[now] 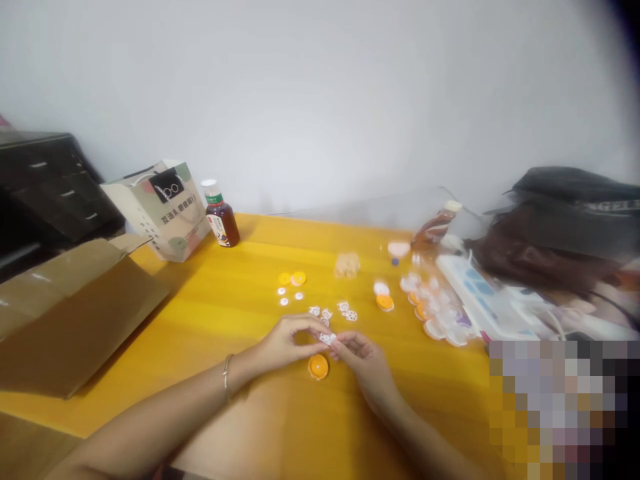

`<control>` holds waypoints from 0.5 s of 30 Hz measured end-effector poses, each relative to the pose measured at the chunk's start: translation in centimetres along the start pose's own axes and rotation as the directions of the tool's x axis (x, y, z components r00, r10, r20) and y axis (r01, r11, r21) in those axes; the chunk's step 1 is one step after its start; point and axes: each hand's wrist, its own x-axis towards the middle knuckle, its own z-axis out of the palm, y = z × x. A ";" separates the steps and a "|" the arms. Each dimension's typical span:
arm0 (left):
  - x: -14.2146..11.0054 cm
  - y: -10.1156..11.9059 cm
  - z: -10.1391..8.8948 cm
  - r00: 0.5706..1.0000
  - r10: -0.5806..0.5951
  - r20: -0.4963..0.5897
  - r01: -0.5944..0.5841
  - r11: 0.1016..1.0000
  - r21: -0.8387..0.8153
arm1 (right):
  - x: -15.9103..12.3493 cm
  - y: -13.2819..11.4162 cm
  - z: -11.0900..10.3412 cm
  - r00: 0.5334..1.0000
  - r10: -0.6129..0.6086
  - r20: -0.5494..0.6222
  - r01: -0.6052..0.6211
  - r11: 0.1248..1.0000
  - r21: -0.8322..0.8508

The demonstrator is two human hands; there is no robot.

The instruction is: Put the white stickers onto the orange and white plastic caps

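Observation:
My left hand [287,343] and my right hand [366,365] meet over the table, their fingertips pinching a small white openwork plastic piece [327,339] between them. Just below the fingers sits a round orange cup-shaped part [319,366], its hollow side facing up. Similar white openwork pieces [351,316] lie loose beyond my hands. Farther back are small white discs [299,296] and a pair of round orange parts [299,279]. Right of these, an orange round part [385,303] touches a white one [381,289].
A cardboard box [85,320], paper bag [175,220] and brown bottle [223,223] stand on the left. At the right are clustered clear and orange round parts [440,310], a white tray [483,297], a tilted bottle [437,225] and a dark bag [560,227]. A wall closes the back.

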 end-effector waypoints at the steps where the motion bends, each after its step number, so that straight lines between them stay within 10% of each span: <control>1: 0.0 0.0 0.2 0.999 -0.018 -0.026 0.018 1.000 -0.005 | 0.0 0.1 0.0 1.000 -0.001 0.001 0.001 1.000 -0.012; 11: 0.2 -0.1 -0.1 0.994 -0.111 -0.005 0.110 0.989 -0.096 | 0.2 0.7 -0.1 0.993 -0.093 0.076 0.107 0.970 -0.218; 15: 0.3 0.2 -1.6 0.986 -0.125 0.111 0.123 0.992 0.027 | -0.4 1.0 -0.6 0.944 -0.191 0.269 0.304 0.824 -0.478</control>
